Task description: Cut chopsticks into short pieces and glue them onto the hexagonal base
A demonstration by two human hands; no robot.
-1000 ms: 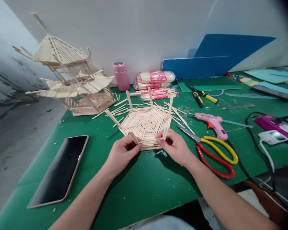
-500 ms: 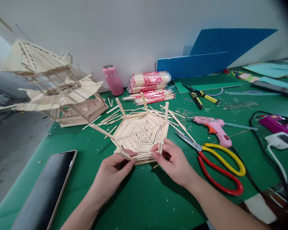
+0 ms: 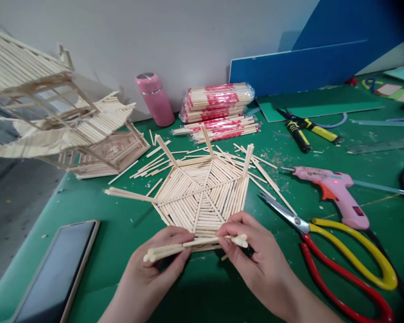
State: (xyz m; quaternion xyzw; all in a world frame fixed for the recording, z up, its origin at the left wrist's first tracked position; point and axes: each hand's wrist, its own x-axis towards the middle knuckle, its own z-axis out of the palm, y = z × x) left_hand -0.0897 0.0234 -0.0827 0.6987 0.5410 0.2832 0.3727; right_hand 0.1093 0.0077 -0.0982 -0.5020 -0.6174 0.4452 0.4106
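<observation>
A flat hexagonal panel of glued wooden sticks (image 3: 202, 193), with stick posts rising from its corners, lies on the green mat (image 3: 222, 287). My left hand (image 3: 155, 269) and my right hand (image 3: 256, 255) grip its near edge. The left fingers pinch the near left post, which now lies almost level. The right fingers pinch the near right post end. Both hands are shut on the panel's near corners.
A tall stick pagoda model (image 3: 54, 116) stands at the left. A phone (image 3: 50, 278) lies near left. Red-and-yellow scissors (image 3: 340, 251), a pink glue gun (image 3: 330, 190), pliers (image 3: 303, 130), chopstick packs (image 3: 218, 105), loose sticks and a pink bottle (image 3: 155, 99) surround the panel.
The view has moved closer and lower. The near corner posts in my hands have tipped from upright to nearly level, and the panel's near edge sits lower in the view.
</observation>
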